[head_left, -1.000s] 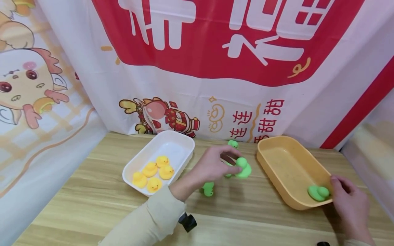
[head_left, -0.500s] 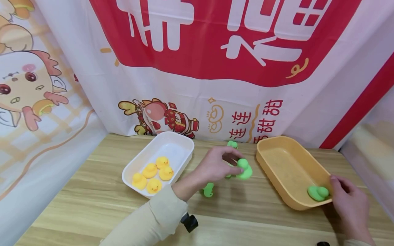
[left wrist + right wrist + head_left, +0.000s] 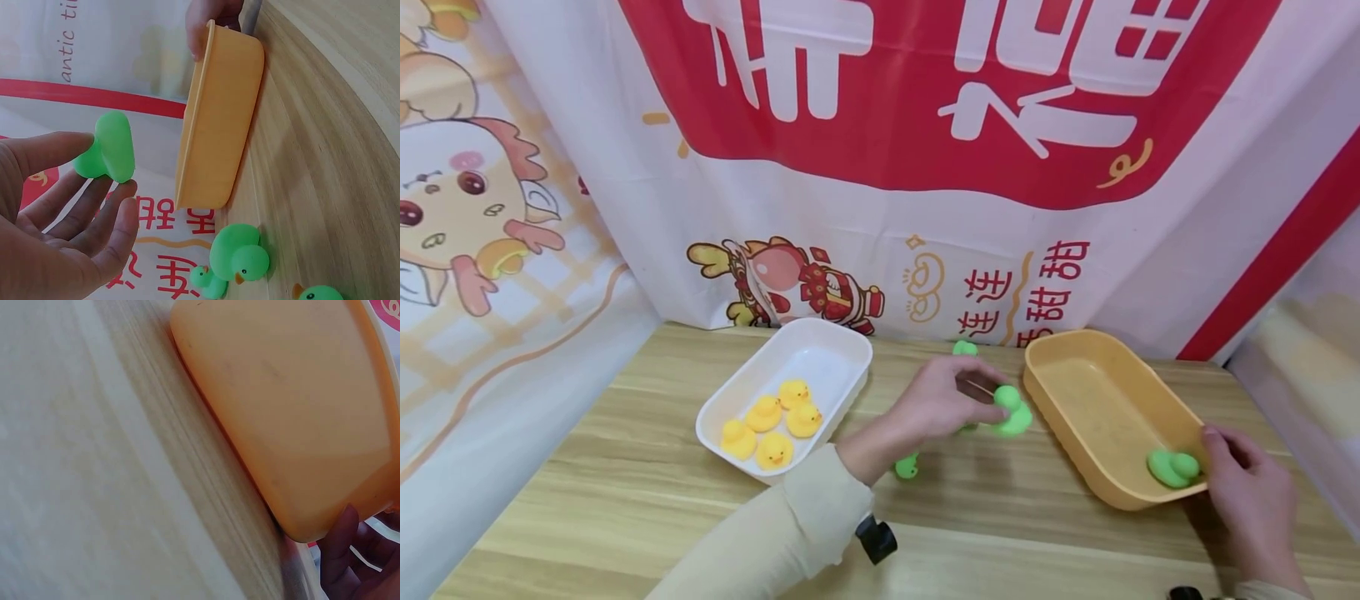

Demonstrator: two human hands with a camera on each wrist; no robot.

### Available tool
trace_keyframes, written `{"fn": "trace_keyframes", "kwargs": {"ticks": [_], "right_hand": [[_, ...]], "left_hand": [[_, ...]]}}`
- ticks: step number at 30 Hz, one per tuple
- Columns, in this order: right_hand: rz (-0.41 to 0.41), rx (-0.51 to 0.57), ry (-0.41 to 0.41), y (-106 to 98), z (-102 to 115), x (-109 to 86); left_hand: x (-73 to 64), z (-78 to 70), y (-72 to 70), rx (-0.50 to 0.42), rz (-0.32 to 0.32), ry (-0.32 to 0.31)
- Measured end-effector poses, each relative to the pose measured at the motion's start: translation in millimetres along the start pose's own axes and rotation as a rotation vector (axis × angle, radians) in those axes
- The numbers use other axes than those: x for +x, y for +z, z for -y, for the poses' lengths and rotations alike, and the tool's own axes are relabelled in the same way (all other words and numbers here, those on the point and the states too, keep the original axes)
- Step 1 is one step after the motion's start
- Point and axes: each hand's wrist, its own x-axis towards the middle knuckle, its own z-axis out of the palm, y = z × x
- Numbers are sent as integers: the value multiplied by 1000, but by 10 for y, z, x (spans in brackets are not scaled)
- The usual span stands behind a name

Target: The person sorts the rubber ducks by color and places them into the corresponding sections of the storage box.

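Observation:
My left hand pinches a green toy duck between thumb and fingers, above the table and just left of the orange tub. In the left wrist view that duck is held clear of the table. The right hand grips the tub's near right corner, thumb at the rim; in the right wrist view its thumb lies against the tub wall. One green duck rests inside the tub near that corner. On the table, other green ducks lie beneath and behind my left hand, partly hidden in the head view.
A white tub at the left holds several yellow toy ducks. Behind the wooden table hangs a printed cloth, close to both tubs' far ends.
My left hand has moved slightly right toward the orange tub, carrying the green duck. The right hand stays at the tub's corner.

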Motion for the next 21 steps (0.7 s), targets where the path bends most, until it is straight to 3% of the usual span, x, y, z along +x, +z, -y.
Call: {"fn": "trace_keyframes", "kwargs": {"ticks": [9,14,21], "right_hand": [[-24,42,-28,-3,23,-3],[-8,18,-2,-9,53,7],[-7,8,7,-1,50,9]], "left_hand": [[107,-77,137,30,13,14],[188,-127,248,18,40,67],[295,-178,405,106,87,145]]}}
